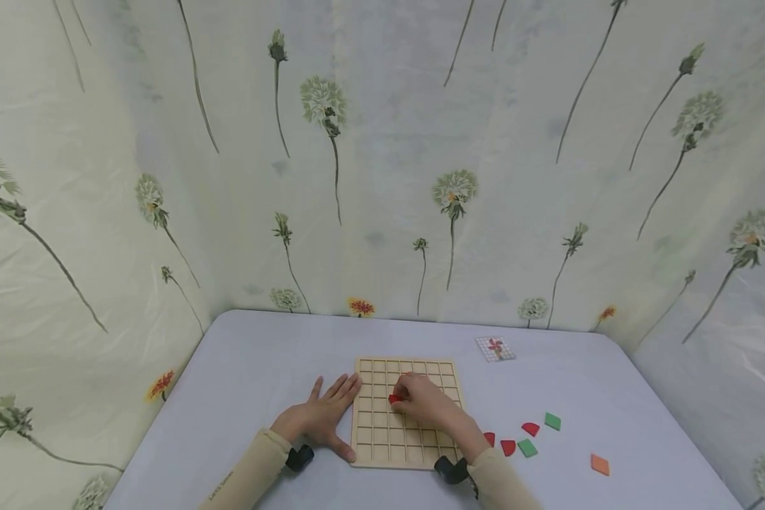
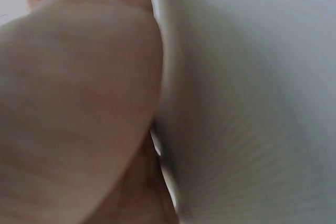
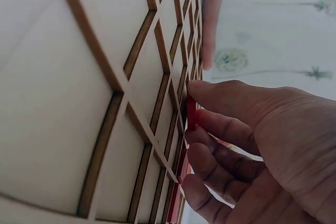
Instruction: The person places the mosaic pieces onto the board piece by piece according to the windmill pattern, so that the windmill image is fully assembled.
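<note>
A square wooden grid board (image 1: 372, 435) lies on the table, its cells divided by thin raised strips. My right hand (image 1: 426, 402) is over the middle of it and pinches a red piece (image 3: 191, 111) between thumb and fingers, close over the cells. More red (image 3: 181, 167) shows in the board just beyond those fingers in the right wrist view. My left hand (image 1: 328, 414) lies flat with spread fingers along the board's left edge, fingertips and thumb right at the rim. Its palm (image 2: 79, 93) fills much of the left wrist view.
Right of the board lie red quarter-round pieces (image 1: 530, 429), green square pieces (image 1: 552, 421) and an orange square piece (image 1: 600, 465). A small card (image 1: 495, 348) with a gridded flower picture is behind them. A flower-printed curtain (image 1: 382, 142) surrounds the white table (image 1: 261, 354).
</note>
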Demonstrator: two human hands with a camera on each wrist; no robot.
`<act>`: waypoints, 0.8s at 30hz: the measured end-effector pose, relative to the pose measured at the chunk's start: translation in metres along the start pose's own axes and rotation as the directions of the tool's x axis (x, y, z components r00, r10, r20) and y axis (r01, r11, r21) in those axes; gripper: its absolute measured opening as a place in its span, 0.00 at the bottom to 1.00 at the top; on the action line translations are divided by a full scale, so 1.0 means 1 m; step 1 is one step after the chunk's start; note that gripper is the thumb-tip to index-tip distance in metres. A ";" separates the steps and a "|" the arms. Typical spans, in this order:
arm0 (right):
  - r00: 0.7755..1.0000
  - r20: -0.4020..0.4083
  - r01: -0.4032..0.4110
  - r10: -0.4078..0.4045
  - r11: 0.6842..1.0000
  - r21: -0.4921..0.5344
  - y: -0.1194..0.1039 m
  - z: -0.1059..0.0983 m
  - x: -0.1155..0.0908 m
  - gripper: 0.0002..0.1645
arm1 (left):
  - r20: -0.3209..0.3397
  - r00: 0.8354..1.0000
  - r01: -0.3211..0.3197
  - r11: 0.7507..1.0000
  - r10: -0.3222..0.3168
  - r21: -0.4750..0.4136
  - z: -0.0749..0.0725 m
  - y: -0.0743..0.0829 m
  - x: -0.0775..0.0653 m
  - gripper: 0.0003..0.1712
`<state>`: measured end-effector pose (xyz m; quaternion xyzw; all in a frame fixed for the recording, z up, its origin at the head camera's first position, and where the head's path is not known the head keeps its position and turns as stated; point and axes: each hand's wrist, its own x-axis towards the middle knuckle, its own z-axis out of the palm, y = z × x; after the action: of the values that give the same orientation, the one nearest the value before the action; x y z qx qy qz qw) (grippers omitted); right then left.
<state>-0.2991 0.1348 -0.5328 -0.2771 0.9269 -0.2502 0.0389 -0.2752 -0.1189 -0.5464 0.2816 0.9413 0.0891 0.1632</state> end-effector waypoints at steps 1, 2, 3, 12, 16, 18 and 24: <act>1.000 0.002 -0.003 0.003 1.000 -0.005 -0.001 0.000 0.000 0.07 | 0.001 1.000 0.001 1.000 -0.001 0.001 0.001 0.000 0.000 0.78; 1.000 0.005 -0.001 0.001 1.000 -0.010 -0.002 0.000 -0.001 0.07 | 0.001 1.000 0.001 1.000 -0.001 0.001 0.001 -0.001 0.001 0.78; 1.000 0.007 0.002 -0.002 1.000 -0.016 -0.003 0.001 -0.001 0.06 | 0.001 1.000 0.001 1.000 -0.001 0.000 0.002 -0.001 0.001 0.78; 0.999 0.033 0.006 -0.006 1.000 -0.019 -0.004 -0.002 -0.002 0.07 | -0.003 1.000 -0.003 1.000 0.003 -0.002 0.002 -0.002 0.002 0.78; 0.999 0.030 0.021 -0.021 1.000 0.018 0.000 -0.002 -0.002 0.07 | -0.005 1.000 0.005 1.000 -0.005 0.001 0.001 -0.001 0.002 0.78; 0.999 0.026 0.028 -0.029 0.999 0.041 0.002 -0.002 -0.002 0.07 | -0.004 1.000 0.007 1.000 -0.007 0.005 0.002 -0.001 0.002 0.78; 0.999 0.016 0.041 -0.042 0.999 0.029 0.006 0.002 -0.002 0.07 | 0.006 1.000 0.009 1.000 -0.009 0.001 0.002 -0.002 0.003 0.78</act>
<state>-0.3002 0.1393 -0.5371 -0.2977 0.9168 -0.2621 0.0454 -0.2776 -0.1184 -0.5493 0.2779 0.9421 0.0869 0.1664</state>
